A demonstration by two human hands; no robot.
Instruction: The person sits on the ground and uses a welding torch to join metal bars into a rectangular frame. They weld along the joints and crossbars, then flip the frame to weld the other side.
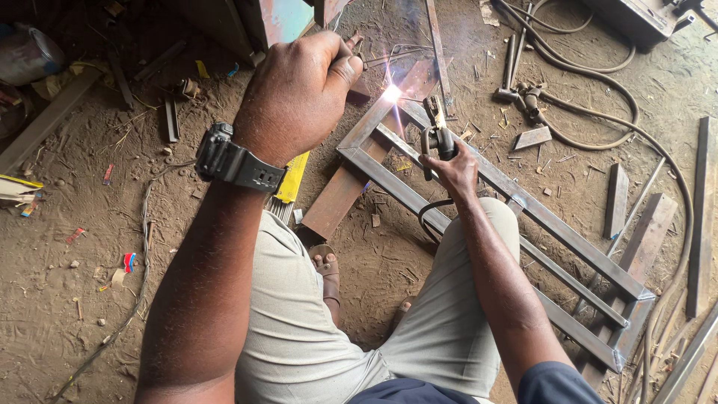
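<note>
Two hands: right hand [455,170] gripping electrode holder [436,127] over steel frame [523,209]; left hand [299,93] fisted beside it.

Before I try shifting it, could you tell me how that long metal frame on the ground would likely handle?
The metal frame would probably feel stiff and heavy, being long steel bars joined together. Lying flat on sand, it should drag rather than roll. The corner by the spark is likely hot.

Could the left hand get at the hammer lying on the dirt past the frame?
Probably not as things stand: the left hand is closed on a thin tool, and the hammer lies beyond the welding spark and metal frame.
</note>
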